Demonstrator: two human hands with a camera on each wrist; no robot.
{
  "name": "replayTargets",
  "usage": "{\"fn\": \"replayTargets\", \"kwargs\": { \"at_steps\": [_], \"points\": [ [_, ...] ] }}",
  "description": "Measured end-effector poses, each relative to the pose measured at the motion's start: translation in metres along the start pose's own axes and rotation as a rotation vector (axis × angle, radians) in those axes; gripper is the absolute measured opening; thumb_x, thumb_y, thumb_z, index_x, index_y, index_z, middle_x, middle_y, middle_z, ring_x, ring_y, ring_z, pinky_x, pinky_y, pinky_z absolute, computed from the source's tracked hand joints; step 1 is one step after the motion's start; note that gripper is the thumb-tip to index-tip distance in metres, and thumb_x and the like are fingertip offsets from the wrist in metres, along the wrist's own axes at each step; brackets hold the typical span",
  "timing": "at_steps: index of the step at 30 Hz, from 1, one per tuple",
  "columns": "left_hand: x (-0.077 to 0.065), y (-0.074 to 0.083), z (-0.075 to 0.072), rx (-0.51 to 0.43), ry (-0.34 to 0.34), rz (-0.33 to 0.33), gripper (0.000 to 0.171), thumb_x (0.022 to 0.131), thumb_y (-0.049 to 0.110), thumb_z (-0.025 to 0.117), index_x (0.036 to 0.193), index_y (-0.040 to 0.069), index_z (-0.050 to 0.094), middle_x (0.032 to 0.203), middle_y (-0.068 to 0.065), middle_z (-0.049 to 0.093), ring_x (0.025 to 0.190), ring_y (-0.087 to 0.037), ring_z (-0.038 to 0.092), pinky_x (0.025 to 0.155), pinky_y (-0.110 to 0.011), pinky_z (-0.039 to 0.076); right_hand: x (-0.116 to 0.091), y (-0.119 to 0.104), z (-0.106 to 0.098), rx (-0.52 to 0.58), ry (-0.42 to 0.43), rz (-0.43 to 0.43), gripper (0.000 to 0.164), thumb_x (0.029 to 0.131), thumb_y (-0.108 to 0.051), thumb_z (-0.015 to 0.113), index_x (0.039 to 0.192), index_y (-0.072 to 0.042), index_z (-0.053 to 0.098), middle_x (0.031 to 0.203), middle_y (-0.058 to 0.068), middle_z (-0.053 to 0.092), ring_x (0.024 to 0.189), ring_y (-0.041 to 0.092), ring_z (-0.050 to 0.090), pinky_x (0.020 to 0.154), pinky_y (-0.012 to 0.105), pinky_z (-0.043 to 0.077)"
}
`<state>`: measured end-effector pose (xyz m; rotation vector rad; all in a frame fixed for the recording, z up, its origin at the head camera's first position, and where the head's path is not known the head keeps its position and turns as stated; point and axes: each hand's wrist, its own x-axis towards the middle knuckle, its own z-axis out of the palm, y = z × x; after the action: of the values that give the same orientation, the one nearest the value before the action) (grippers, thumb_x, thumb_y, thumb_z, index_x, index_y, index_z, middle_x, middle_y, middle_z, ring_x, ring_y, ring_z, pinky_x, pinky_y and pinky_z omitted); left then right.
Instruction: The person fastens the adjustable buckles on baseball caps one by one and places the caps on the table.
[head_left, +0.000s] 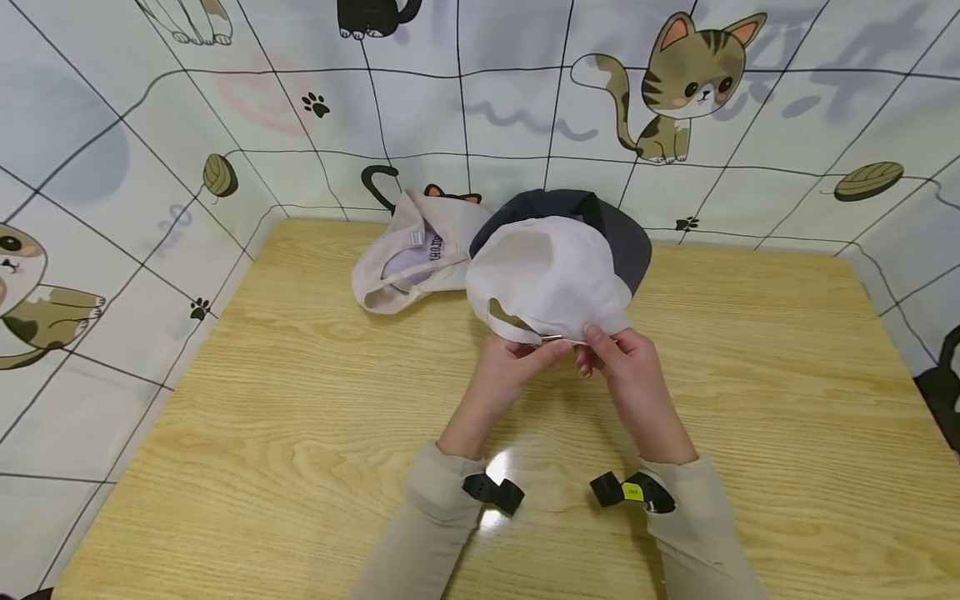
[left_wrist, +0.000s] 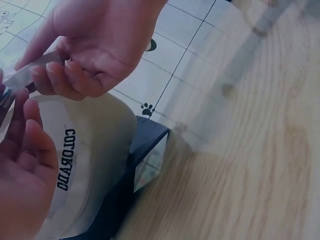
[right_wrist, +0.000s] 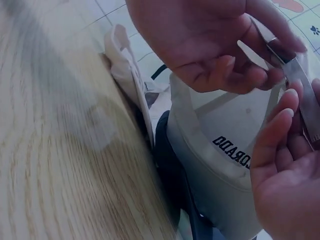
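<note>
A white baseball cap (head_left: 547, 258) is held up above the table with its back opening towards me. Dark lettering shows in both wrist views. My left hand (head_left: 506, 367) pinches the back strap (head_left: 512, 331) near its metal buckle (head_left: 552, 337). On the other side, my right hand (head_left: 633, 375) pinches the strap between thumb and fingers. Behind the white cap spreads a dark grey brim-like part (head_left: 628, 237); whether it belongs to this cap or another one cannot be told. A pale pink cap (head_left: 450, 221) lies to its left, with its inside showing.
The wooden table (head_left: 300, 433) runs up to a cloth backdrop (head_left: 510, 100) with a grid and cartoon cats, which also rises at both sides. A black strap-mounted camera sits on each wrist, over the beige sleeves (head_left: 427, 517).
</note>
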<state>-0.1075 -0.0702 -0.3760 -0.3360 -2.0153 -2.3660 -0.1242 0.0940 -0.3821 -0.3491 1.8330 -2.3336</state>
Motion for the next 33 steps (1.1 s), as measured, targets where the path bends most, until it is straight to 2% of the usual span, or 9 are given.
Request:
{"fn": "replayTargets", "kwargs": {
  "at_steps": [3,7,11,16,20,23,25,29,33],
  "points": [
    [0.002,-0.008,0.001,-0.062,0.004,-0.011,0.017,0.085,0.015,0.061,0.099,0.005,0.058,0.089,-0.008,0.061,0.076,-0.015,0.053,0.067,-0.029,0.046,0.000,-0.002,-0.003,0.099,0.032,-0.026,0.014,0.092,-0.010,0.050,0.083,-0.006,0.060,0.071,0.005,0.054,0.062,0.014,0.049,0.056,0.023,0.043],
    [0.004,-0.016,-0.004,-0.291,0.066,-0.007,0.025,0.084,0.032,0.062,0.093,0.010,0.058,0.085,-0.009,0.061,0.076,-0.017,0.055,0.066,-0.029,0.044,0.001,-0.002,-0.003,0.167,0.077,-0.037,0.015,0.091,-0.007,0.050,0.086,-0.008,0.064,0.076,0.005,0.055,0.066,0.015,0.051,0.058,0.024,0.044],
    [0.006,-0.017,-0.007,-0.487,0.102,0.019,0.031,0.081,0.040,0.063,0.093,0.012,0.060,0.091,-0.001,0.060,0.085,-0.017,0.055,0.070,-0.031,0.043,0.002,-0.002,-0.004,0.197,0.060,-0.045,0.017,0.091,-0.004,0.049,0.093,-0.009,0.066,0.090,0.004,0.055,0.075,0.016,0.053,0.068,0.027,0.045],
    [0.007,-0.020,-0.010,-0.662,0.073,0.026,0.028,0.084,0.041,0.058,0.095,0.014,0.057,0.094,-0.002,0.059,0.087,-0.017,0.054,0.075,-0.034,0.042,0.003,-0.001,-0.007,0.255,0.007,-0.054,0.021,0.091,-0.004,0.048,0.106,-0.006,0.063,0.103,0.004,0.056,0.089,0.016,0.055,0.081,0.032,0.045],
    [0.009,-0.021,-0.014,-0.772,0.028,0.039,0.032,0.089,0.042,0.048,0.092,0.012,0.055,0.088,-0.004,0.061,0.087,-0.020,0.055,0.079,-0.034,0.041,0.005,0.001,-0.013,0.487,-0.071,-0.045,0.029,0.095,-0.007,0.039,0.122,0.000,0.050,0.113,0.009,0.052,0.101,0.022,0.051,0.093,0.038,0.038],
    [0.010,-0.020,-0.018,-0.825,0.013,0.037,0.036,0.092,0.043,0.041,0.088,0.010,0.055,0.078,-0.003,0.063,0.084,-0.020,0.056,0.079,-0.033,0.042,0.007,0.005,-0.019,0.720,-0.137,0.000,0.034,0.098,-0.014,0.031,0.127,0.001,0.041,0.115,0.012,0.053,0.103,0.024,0.050,0.095,0.040,0.036],
    [0.010,-0.019,-0.019,-0.841,0.006,0.025,0.039,0.094,0.043,0.037,0.086,0.010,0.055,0.073,-0.002,0.063,0.082,-0.020,0.057,0.077,-0.033,0.043,0.009,0.007,-0.022,0.825,-0.165,0.051,0.035,0.099,-0.018,0.029,0.129,-0.003,0.038,0.116,0.012,0.053,0.104,0.024,0.050,0.094,0.038,0.037],
    [0.008,-0.019,-0.022,-0.889,0.002,-0.016,0.044,0.094,0.044,0.034,0.075,0.010,0.055,0.063,-0.001,0.059,0.073,-0.020,0.058,0.074,-0.033,0.044,0.011,0.011,-0.026,0.914,-0.133,0.179,0.030,0.098,-0.021,0.034,0.125,-0.009,0.040,0.113,0.009,0.053,0.101,0.020,0.052,0.085,0.032,0.044],
    [0.006,-0.020,-0.026,-0.953,-0.016,-0.062,0.051,0.094,0.046,0.033,0.061,0.010,0.050,0.047,0.001,0.049,0.060,-0.018,0.057,0.066,-0.028,0.044,0.012,0.015,-0.029,0.874,-0.082,0.256,0.024,0.097,-0.019,0.037,0.117,-0.008,0.046,0.107,0.008,0.056,0.095,0.019,0.056,0.078,0.030,0.048]
  ]
}}
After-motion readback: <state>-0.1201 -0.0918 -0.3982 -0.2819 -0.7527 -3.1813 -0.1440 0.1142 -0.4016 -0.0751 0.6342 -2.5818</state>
